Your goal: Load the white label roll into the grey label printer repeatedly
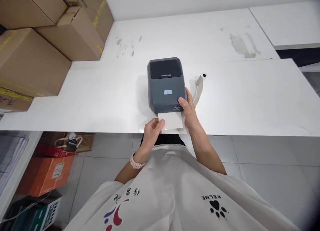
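Observation:
A dark grey label printer (166, 94) with a black window and a pale button sits near the front edge of the white table. White label paper (171, 121) sticks out from its near side. My left hand (151, 132) pinches the paper's left corner between thumb and fingers. Against the printer's right front side rests my right hand (189, 111), its thumb on the top by the small round marking and its fingers along the side. Just right of the printer lies a small white paper roll (201, 78) with a loose strip trailing toward my right hand.
Cardboard boxes (75, 34) are stacked at the table's left end. The white table (250, 101) has worn patches toward the back. Below on the left, an orange box (46, 174) and a paper bag (86, 142) stand on the tiled floor by a shelf.

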